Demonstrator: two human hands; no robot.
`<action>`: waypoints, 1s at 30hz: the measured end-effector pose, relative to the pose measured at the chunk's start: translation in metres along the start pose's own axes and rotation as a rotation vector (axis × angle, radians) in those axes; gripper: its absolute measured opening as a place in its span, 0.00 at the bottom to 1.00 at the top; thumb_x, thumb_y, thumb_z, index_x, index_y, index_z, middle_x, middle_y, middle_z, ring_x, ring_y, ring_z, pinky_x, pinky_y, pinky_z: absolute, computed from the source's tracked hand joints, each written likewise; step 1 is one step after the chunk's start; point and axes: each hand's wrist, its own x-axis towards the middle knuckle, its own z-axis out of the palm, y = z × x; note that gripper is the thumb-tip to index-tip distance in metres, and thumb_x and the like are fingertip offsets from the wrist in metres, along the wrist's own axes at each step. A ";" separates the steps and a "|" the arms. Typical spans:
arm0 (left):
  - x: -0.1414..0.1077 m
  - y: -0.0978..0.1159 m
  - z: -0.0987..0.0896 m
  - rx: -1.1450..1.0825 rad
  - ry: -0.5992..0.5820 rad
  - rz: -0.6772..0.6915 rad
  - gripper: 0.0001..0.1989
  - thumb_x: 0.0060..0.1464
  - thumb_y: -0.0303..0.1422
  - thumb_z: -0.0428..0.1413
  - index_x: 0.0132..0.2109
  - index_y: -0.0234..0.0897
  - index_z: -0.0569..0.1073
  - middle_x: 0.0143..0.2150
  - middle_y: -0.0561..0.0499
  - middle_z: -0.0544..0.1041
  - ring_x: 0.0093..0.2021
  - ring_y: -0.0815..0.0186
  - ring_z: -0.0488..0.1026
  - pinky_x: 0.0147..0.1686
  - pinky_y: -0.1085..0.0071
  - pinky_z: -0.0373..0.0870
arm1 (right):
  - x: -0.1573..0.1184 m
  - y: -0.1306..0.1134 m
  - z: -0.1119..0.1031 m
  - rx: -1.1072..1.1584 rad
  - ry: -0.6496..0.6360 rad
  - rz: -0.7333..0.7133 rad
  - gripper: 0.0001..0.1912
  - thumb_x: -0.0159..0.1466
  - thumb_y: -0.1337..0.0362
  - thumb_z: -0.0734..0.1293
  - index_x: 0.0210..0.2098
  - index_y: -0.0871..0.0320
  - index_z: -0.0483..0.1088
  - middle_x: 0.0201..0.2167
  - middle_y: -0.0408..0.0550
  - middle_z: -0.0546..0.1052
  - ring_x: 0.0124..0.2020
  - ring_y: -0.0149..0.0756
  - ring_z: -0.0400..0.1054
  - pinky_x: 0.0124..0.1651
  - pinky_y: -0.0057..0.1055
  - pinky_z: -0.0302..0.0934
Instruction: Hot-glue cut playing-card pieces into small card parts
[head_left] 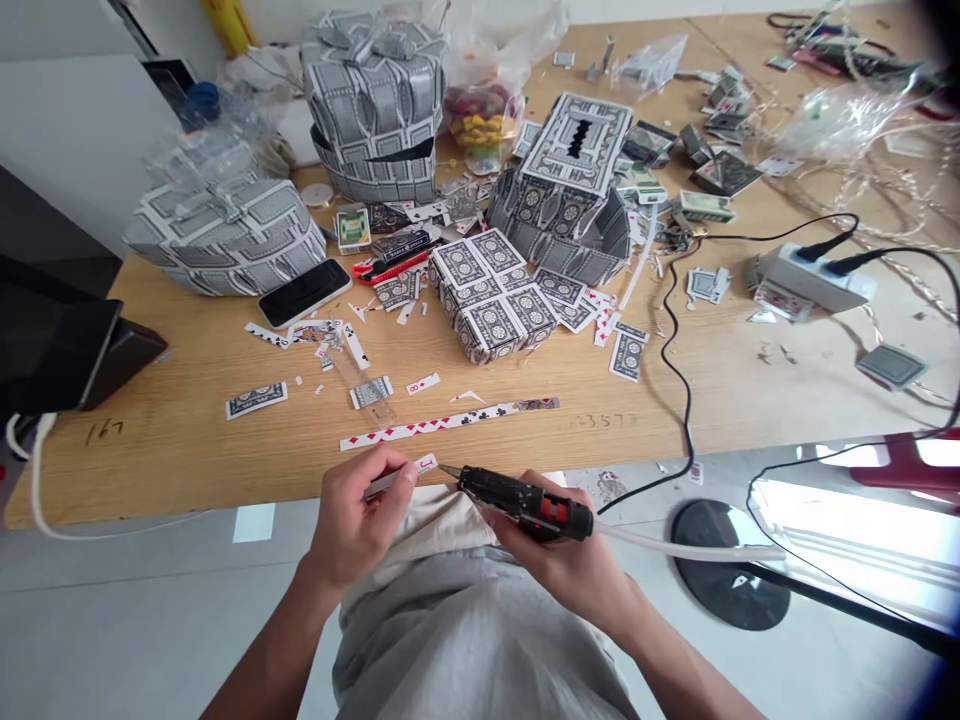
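Glue gun (525, 500) sits in the right hand (559, 555), fingers wrapped around its black body, nozzle aimed left at a small card strip (409, 475) pinched between thumb and fingers of the left hand (356, 525). Both are held just off the near edge of the desk (187, 440), over the person's lap, the nozzle tip almost touching the strip's end marked J. A clear glue stick (675, 548) trails out behind the gun to the right.

On the desk near that edge lies a long strip of cut cards (450, 422); further in stands a block covered in card backs (491, 295), with a phone (305, 292) to its left and a power strip (814, 277) towards the right edge, its black cable (679, 380) dropping over the near edge.

Risk, as I judge it: the strip is narrow and the fingertips sit close to the nozzle, so hot glue could reach the skin, or drip onto the grey cloth below. The cable could also snag and tug the gun off line.
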 end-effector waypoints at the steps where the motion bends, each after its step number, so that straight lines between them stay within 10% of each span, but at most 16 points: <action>1: 0.000 0.000 0.000 -0.003 -0.007 -0.002 0.16 0.69 0.40 0.57 0.32 0.39 0.76 0.23 0.55 0.71 0.24 0.68 0.64 0.27 0.71 0.60 | 0.000 0.000 0.000 0.005 0.003 0.000 0.19 0.70 0.51 0.72 0.30 0.55 0.66 0.22 0.38 0.67 0.24 0.30 0.54 0.27 0.29 0.52; 24: 0.000 0.000 -0.001 -0.047 -0.012 -0.023 0.16 0.68 0.40 0.58 0.31 0.39 0.76 0.23 0.55 0.71 0.24 0.68 0.65 0.27 0.70 0.61 | 0.006 0.002 -0.003 -0.091 0.027 -0.021 0.20 0.69 0.50 0.73 0.29 0.55 0.68 0.21 0.38 0.68 0.24 0.30 0.56 0.27 0.28 0.54; 30: 0.001 -0.021 -0.016 -0.191 0.037 -0.204 0.19 0.66 0.46 0.59 0.32 0.39 0.78 0.24 0.53 0.72 0.26 0.65 0.65 0.28 0.69 0.63 | 0.010 -0.003 -0.030 -0.240 0.234 -0.114 0.21 0.70 0.46 0.72 0.31 0.55 0.73 0.22 0.42 0.72 0.23 0.34 0.63 0.26 0.30 0.56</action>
